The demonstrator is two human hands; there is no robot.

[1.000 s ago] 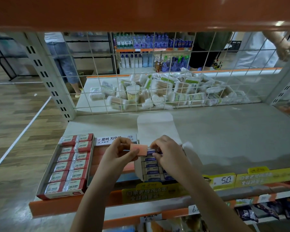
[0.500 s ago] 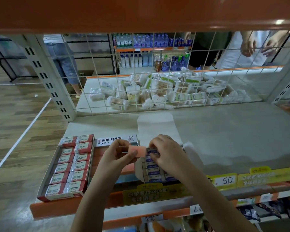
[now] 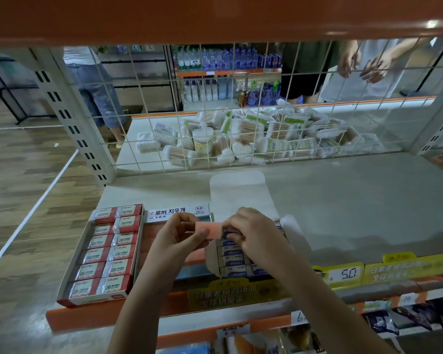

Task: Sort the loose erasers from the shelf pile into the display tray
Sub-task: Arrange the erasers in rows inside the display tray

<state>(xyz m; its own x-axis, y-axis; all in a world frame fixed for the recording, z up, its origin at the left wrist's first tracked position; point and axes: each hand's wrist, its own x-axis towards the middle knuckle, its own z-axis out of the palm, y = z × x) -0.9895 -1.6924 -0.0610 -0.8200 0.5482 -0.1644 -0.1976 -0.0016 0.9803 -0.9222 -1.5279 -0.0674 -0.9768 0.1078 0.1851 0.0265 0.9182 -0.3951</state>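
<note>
Two hands share one eraser (image 3: 208, 229): the left hand (image 3: 179, 235) has its grip clamped on the pink bare end, thumb under and fingers over, while the right hand (image 3: 251, 232) pinches the blue-sleeved end. My read is that it's held at both ends so it stays level and square for dropping into a slot. It hangs just above the back row of the white display tray (image 3: 212, 261), not yet seated. The tray sits at the shelf's (image 3: 343, 205) front edge, its lid flap (image 3: 241, 192) folded back flat, presumably to keep the opening clear. Blue-labelled erasers already fill the front rows (count unclear, the right arm hides part). To the left, just beside it, a red-and-white eraser box (image 3: 105, 254) looks full. No loose pile is visible here.
</note>
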